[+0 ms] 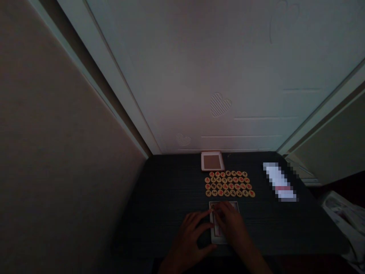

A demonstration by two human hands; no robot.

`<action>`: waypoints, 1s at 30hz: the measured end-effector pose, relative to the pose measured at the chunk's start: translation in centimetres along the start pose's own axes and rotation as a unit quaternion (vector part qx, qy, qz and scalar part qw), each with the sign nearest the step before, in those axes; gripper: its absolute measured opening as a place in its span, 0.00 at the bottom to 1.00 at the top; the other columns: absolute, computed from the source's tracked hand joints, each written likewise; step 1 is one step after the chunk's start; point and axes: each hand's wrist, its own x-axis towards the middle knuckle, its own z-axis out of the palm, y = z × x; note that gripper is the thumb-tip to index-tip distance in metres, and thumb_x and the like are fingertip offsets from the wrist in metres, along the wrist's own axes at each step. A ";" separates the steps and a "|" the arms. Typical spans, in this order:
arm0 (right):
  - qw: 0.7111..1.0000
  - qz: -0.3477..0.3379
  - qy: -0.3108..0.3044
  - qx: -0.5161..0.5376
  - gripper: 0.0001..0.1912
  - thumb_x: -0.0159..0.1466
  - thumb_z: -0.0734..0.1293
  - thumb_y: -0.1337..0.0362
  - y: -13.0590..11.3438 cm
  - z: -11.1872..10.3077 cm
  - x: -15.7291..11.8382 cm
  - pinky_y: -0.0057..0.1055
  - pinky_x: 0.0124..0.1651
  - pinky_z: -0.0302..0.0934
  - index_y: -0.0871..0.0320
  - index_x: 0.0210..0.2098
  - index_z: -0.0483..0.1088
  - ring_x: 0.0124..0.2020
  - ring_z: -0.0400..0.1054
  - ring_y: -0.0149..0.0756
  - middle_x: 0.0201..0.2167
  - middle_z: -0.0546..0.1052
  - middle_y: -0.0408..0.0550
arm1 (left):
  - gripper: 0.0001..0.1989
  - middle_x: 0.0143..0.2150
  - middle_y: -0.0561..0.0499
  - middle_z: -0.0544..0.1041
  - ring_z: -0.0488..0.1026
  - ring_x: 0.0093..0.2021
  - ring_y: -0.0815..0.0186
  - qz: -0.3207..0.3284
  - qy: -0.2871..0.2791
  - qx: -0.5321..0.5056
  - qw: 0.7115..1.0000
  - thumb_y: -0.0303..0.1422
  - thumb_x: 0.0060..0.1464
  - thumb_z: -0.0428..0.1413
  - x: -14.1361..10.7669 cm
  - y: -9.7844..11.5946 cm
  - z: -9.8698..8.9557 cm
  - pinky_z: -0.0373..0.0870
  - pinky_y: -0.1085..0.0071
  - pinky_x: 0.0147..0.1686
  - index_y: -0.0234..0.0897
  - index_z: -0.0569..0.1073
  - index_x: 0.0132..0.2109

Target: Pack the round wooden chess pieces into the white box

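Note:
A shallow pale box (238,208) lies near the front of the dark table, partly hidden under my hands. In its far left corner is a round Chinese chess piece (213,206) with a dark character. My right hand (230,222) reaches over the box, its fingers closed together at that piece. My left hand (189,238) is along the box's left side, with fingers apart; the index fingertip is near the piece and the thumb near the box's near left corner. Just beyond the box, several wooden Chinese chess pieces (225,186) with red or dark characters lie face up in rows.
A box lid (212,162), pale-rimmed with a brown inside, lies behind the rows. On the right of the table (165,198) is a blurred-out white item (279,182). A white door (182,76) stands behind, a wall (57,133) rises left, and white bags (342,217) are at lower right.

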 end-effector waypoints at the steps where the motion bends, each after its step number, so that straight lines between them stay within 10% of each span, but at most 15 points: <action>1: 1.000 0.002 -0.001 0.003 0.08 0.68 0.64 0.69 -0.1 0.0 0.0 0.35 0.47 0.68 0.52 0.42 0.74 0.42 0.76 0.40 0.41 0.78 0.47 | 0.28 0.69 0.51 0.67 0.66 0.65 0.49 -0.001 0.001 0.000 1.000 0.36 0.52 0.69 0.0 0.0 0.0 0.63 0.45 0.64 0.52 0.73 0.59; 30: 1.000 -0.008 0.011 -0.021 0.09 0.70 0.63 0.67 -0.6 -0.3 0.3 0.35 0.49 0.68 0.52 0.45 0.75 0.44 0.75 0.40 0.42 0.79 0.48 | 0.27 0.68 0.50 0.69 0.67 0.64 0.49 0.012 0.028 0.008 1.000 0.36 0.54 0.68 0.1 -0.2 0.4 0.64 0.46 0.63 0.53 0.74 0.59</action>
